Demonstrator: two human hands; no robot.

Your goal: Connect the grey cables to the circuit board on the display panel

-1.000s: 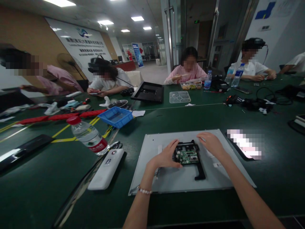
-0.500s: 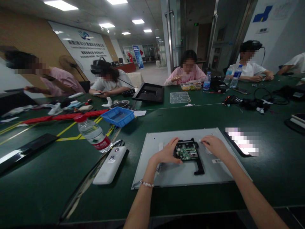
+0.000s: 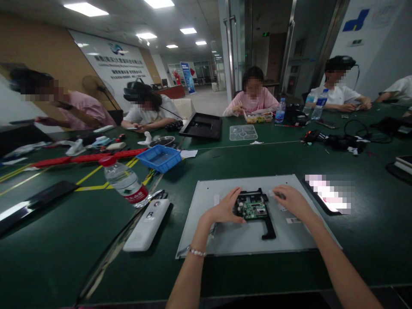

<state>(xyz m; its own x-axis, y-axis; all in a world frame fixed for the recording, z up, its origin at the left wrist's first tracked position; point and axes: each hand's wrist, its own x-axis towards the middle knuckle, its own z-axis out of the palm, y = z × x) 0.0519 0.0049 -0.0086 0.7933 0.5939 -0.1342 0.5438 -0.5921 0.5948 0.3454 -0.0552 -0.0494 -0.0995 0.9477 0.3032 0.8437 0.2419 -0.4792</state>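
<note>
A flat grey metal panel (image 3: 199, 236) lies on the table, looking like the back of a display. On it sits a black plastic bracket (image 3: 269, 227) with a green circuit board (image 3: 254, 210) in it. My left hand (image 3: 223, 210) grips the bracket's left side, fingers at the far edge and thumb at the near one. Just right of the bracket, over the panel, my right hand (image 3: 291, 199) is closed in a pinch. Something small and dark shows at its fingertips, too small to name.
Left of the panel are a white power bank (image 3: 148, 225) and a water bottle (image 3: 127, 182), with a blue tray (image 3: 160, 158) behind. A lit phone (image 3: 326, 195) lies on the right. A black frame (image 3: 202, 125) and a clear lid (image 3: 243, 132) lie farther back. Several people sit around the table.
The view has shifted slightly. My right hand's fingers have curled a little more beside the bracket; my left hand keeps its hold.
</note>
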